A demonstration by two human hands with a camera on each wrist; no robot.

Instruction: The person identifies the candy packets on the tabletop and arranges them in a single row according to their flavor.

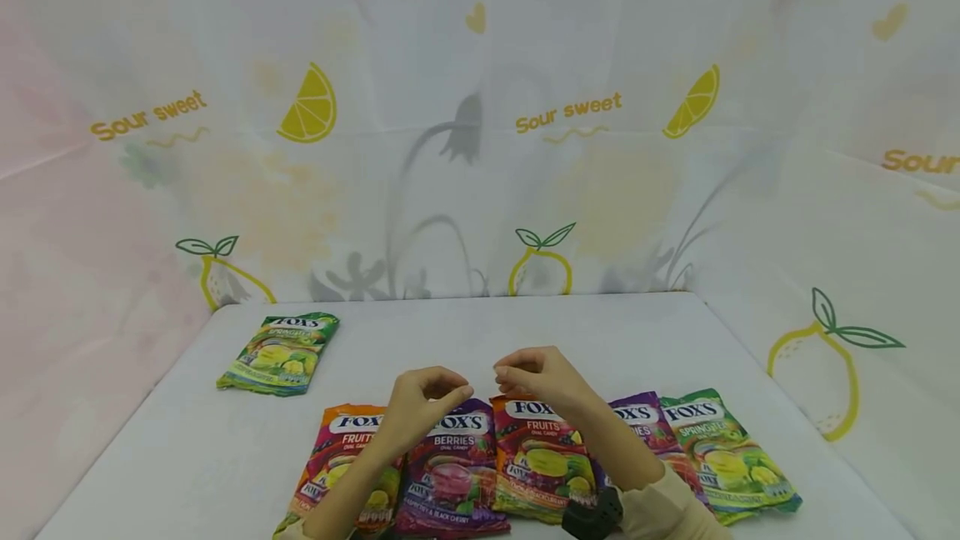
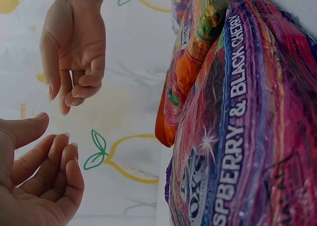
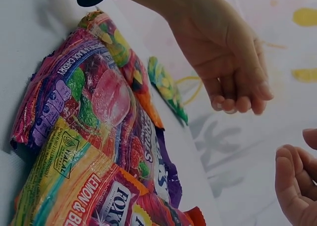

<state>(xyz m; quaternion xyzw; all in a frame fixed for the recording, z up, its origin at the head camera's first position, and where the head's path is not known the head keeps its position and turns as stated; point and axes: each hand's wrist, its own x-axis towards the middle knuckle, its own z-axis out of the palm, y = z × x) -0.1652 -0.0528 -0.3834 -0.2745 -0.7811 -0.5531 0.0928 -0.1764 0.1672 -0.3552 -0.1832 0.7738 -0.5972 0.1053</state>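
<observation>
My left hand hovers over the top of a purple Fox's Berries candy bag, its fingers loosely curled and holding nothing. Facing it, my right hand hangs above an orange and red Fox's Fruits candy bag, also without anything in its loosely bent fingers. A small gap separates the two sets of fingertips. Left of the purple bag lies another Fruits bag, partly hidden by my left forearm. My right forearm covers some of a second purple bag.
At the right end of the row lies a green Fox's candy bag. Another green bag sits apart at the back left of the white table. Behind stands a lemon-printed cloth backdrop, which also flanks both sides.
</observation>
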